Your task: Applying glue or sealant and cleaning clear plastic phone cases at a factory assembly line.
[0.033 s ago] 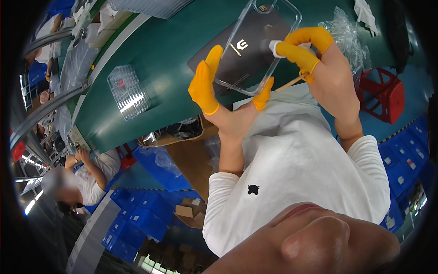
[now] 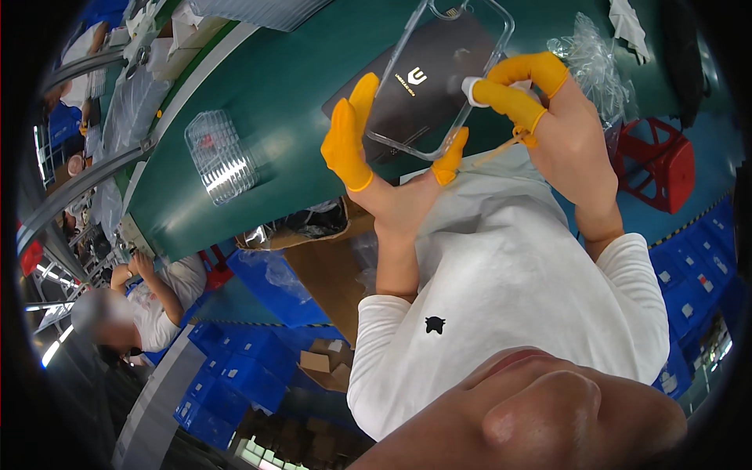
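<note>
A clear phone case (image 2: 403, 146) is held up by its edges over the table. My left hand (image 2: 392, 188), in yellow finger cots, grips it between the thumb at the lower corner and the fingers along the left side. My right hand (image 2: 560, 129), also in yellow finger cots, is closed at the case's right edge. A small white cloth-like piece (image 2: 470, 92) shows at its fingertip, against the rim. A thin wooden stick (image 2: 495, 151) sticks out from under its curled fingers. Behind the case lies a flat dark box (image 2: 439, 86) with a light logo.
On the green table (image 2: 290, 102) sits a stack of clear plastic cases (image 2: 221, 157). Crumpled clear film (image 2: 591, 66) lies at the right. A red stool (image 2: 662, 164), an open cardboard box (image 2: 321, 274) and blue crates (image 2: 243, 368) stand around. Another person (image 2: 160, 305) sits at the left.
The phone case and my left hand have shifted slightly left and up. My right fingertips have dropped a little, and the stick looks more blurred.
</note>
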`<state>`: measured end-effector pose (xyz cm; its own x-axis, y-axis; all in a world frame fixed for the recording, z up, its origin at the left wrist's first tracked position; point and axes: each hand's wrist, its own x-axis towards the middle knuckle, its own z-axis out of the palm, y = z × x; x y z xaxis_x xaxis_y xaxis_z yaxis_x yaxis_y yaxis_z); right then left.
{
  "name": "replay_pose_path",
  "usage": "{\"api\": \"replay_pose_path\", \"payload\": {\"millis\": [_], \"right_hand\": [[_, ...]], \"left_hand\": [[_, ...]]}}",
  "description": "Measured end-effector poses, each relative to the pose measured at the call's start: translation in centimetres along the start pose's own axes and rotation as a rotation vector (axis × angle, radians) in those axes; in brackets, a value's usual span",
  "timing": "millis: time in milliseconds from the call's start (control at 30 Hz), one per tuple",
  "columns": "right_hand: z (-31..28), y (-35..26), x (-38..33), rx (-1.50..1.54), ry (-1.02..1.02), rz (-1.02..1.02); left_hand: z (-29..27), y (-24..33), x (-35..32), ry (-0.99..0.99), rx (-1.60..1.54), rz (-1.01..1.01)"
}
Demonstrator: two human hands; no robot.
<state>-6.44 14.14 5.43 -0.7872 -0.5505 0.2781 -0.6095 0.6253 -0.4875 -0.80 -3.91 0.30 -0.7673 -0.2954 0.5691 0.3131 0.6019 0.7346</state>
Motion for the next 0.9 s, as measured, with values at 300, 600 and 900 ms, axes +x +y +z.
{"api": "replay_pose_path", "payload": {"millis": [300,600,900], "right_hand": [[-0.1,1.2,-1.1,0.142,0.003,-0.001],[1.0,0.8,0.1,0.095,0.077,-0.035],[1.0,0.8,-0.3,-0.080,0.057,-0.082]], "left_hand": [[0.3,-0.4,1.8,0.054,-0.141,-0.037],[0.9,-0.2,1.0,0.035,-0.152,-0.057],[1.5,-0.9,0.2,0.105,-0.044,-0.059]]}}
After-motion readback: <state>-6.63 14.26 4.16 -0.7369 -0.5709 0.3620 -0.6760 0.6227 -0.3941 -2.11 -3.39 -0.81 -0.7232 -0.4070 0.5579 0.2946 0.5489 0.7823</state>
